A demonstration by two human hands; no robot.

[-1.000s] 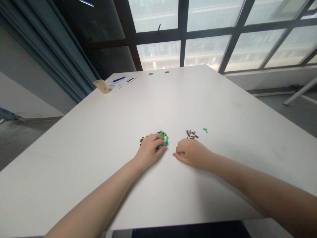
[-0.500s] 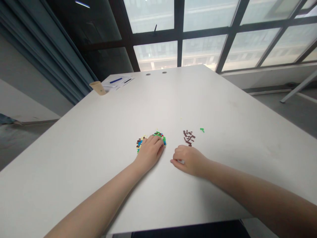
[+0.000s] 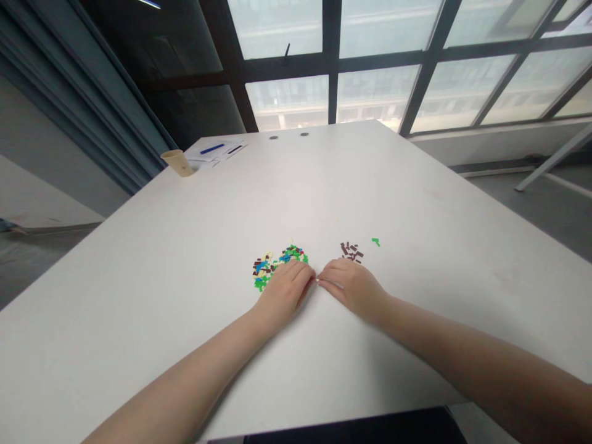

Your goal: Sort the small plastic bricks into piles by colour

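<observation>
My left hand (image 3: 289, 283) rests at the near edge of a mixed pile of tiny building bricks (image 3: 264, 269) in green, blue, brown and cream. Its fingertips are pinched and meet those of my right hand (image 3: 354, 285) just right of the pile. Between the two pinches shows a tiny pale piece, too small to name. Which hand grips it I cannot tell. Beyond my right hand lies a loose group of brown bricks (image 3: 352, 251), partly covered by the knuckles. A few joined green bricks (image 3: 375, 241) lie apart, farther right.
The white table (image 3: 185, 259) reaches toward the window. At its far left stand a paper cup (image 3: 177, 163) and papers (image 3: 222, 155) with a blue pen (image 3: 212, 148) on them. Two round grommets sit near the far edge.
My left hand has come off the pile toward me and to the right, uncovering more bricks. My right hand has shifted slightly, and both hands' fingertips now meet.
</observation>
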